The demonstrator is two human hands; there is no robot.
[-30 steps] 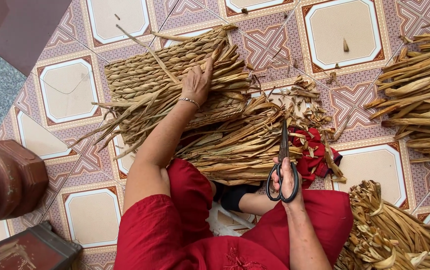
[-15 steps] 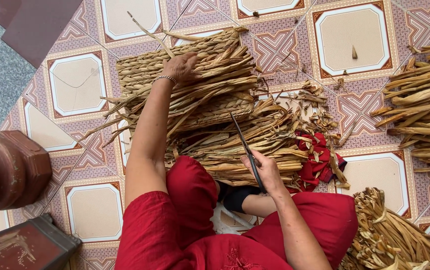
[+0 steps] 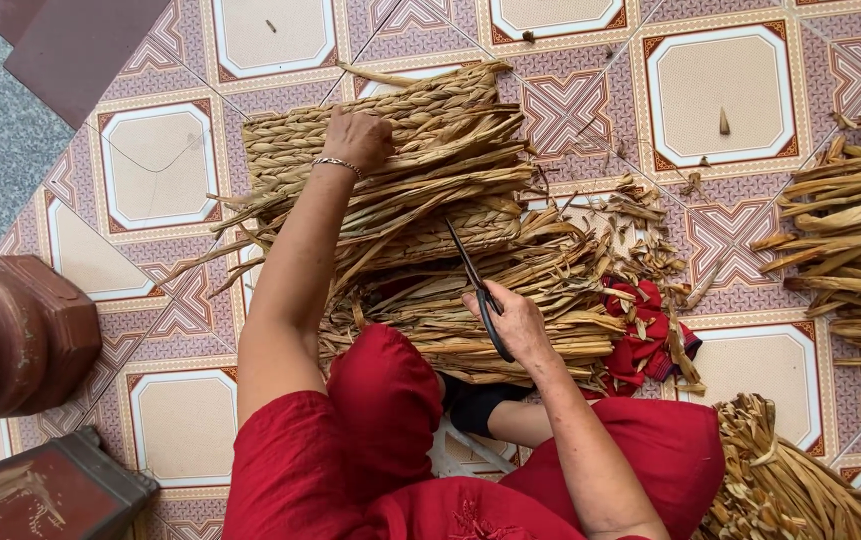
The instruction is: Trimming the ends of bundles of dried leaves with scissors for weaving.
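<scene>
A half-woven mat of dried brown straw strands [image 3: 420, 170] lies on the patterned tile floor in front of me, with loose strand ends fanning out toward my knees. My left hand [image 3: 358, 138] rests closed on the woven part near its far edge, a thin bracelet on the wrist. My right hand [image 3: 515, 322] grips black scissors [image 3: 474, 282], blades pointing up and left into the loose strands near the mat's middle. My red-clothed legs fill the bottom of the view.
A red cloth [image 3: 645, 335] lies beside short straw offcuts to the right. Bundles of dried straw sit at the right edge [image 3: 850, 240] and the bottom right [image 3: 790, 480]. A brown wooden post [image 3: 10, 335] and a dark box [image 3: 45, 495] stand at the left.
My left hand slid up and left across the mat and closed on it. My right hand carried the scissors from beside my knee up into the loose strands, tilting the blades leftward.
</scene>
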